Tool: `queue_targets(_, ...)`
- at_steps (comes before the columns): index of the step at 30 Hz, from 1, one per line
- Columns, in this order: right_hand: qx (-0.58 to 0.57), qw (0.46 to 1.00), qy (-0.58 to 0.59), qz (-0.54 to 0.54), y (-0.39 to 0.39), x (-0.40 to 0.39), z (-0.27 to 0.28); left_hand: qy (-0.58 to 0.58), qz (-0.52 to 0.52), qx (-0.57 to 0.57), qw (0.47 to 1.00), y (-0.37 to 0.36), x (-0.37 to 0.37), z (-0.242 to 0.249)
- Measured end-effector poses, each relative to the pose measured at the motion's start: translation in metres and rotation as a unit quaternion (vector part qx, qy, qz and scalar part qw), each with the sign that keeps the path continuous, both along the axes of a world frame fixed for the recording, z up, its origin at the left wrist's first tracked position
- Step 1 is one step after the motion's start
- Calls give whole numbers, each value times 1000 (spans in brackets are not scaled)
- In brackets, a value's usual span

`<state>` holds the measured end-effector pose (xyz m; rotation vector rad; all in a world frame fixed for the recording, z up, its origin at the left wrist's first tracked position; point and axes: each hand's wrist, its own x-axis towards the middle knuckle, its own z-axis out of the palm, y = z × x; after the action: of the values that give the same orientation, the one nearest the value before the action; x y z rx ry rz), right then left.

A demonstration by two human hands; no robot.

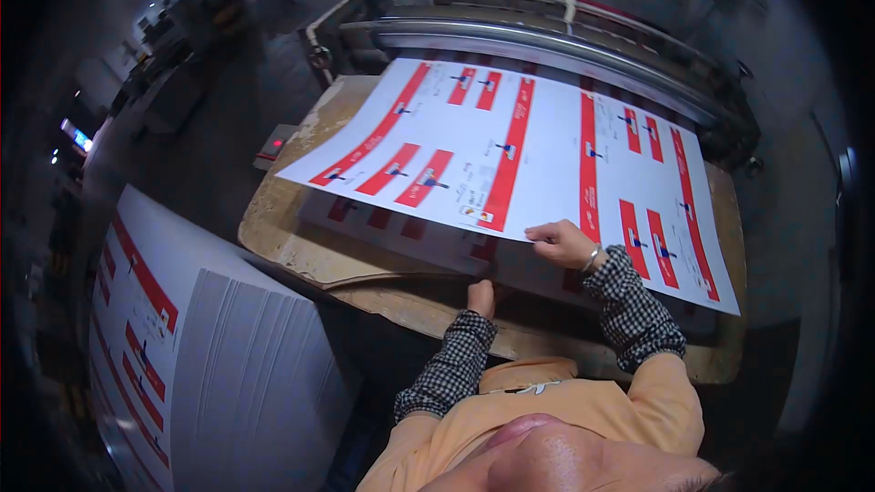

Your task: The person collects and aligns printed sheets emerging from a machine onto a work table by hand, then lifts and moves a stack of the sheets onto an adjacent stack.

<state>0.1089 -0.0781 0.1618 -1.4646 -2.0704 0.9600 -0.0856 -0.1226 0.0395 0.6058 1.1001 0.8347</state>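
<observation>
A large white printed sheet point(547, 155) with red bands and small blue marks slopes down from the rollers towards me. My right hand point(561, 244) is closed on its near edge, thumb and fingers pinching the paper. Lower and to the left, my left hand point(481, 299) is curled at the front edge of the wooden board point(365, 292). What its fingers hold, if anything, is hidden. Under the raised sheet, another printed sheet point(401, 241) lies in shadow on the board. Both forearms wear black-and-white checked sleeves.
A machine with a long metal roller point(547, 47) spans the back of the board. At the lower left stands a tall stack of printed sheets point(246, 383). A small box with a red light point(276, 143) sits left of the board. Dim equipment fills the background.
</observation>
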Motion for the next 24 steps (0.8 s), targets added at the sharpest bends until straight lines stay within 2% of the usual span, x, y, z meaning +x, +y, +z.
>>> queue_targets(1, -35, 999, -1, -7, -6, -5, 2, -117, 121, -108, 980, 3, 8, 4)
queue_targets(2, -64, 998, -2, -11, -8, -8, 6, -104, 120, -104, 982, 4, 11, 9)
queue_targets(4, -57, 997, 38, -24, -14, -9, -31, -78, 121, -93, 985, 7, 5, 23)
queue_targets(6, -50, 999, 18, -9, -19, -9, -59, -17, 84, -100, 991, 11, 5, 40)
queue_targets(8, -58, 997, -52, 8, -21, -11, -58, -44, 101, -82, 991, 10, 6, 20)
queue_targets(10, -91, 994, -54, -10, -11, -7, -62, -72, 91, -69, 991, 9, 7, -7)
queue_targets(12, -105, 993, -31, -52, -1, -3, -77, -87, 91, -71, 989, 3, 7, -13)
queue_targets(14, -57, 986, -104, -116, 34, -3, -84, -70, 85, -74, 991, 6, 2, 10)
queue_targets(17, -52, 975, -141, -164, 56, 1, -93, -68, 85, -78, 991, 10, 6, 1)
queue_targets(19, -13, 974, -225, -5, 45, -7, -113, -76, 85, -83, 990, 10, 6, 0)
queue_targets(20, -49, 951, -301, 50, 27, -18, -100, -76, 84, -74, 991, 12, 5, 1)
queue_targets(21, -6, 949, -309, 59, -1, -33, -74, -78, 81, -64, 992, 11, 5, 3)
queue_targets(24, 15, 940, -323, 104, -19, -29, -74, -114, 69, -53, 990, 7, 4, -3)
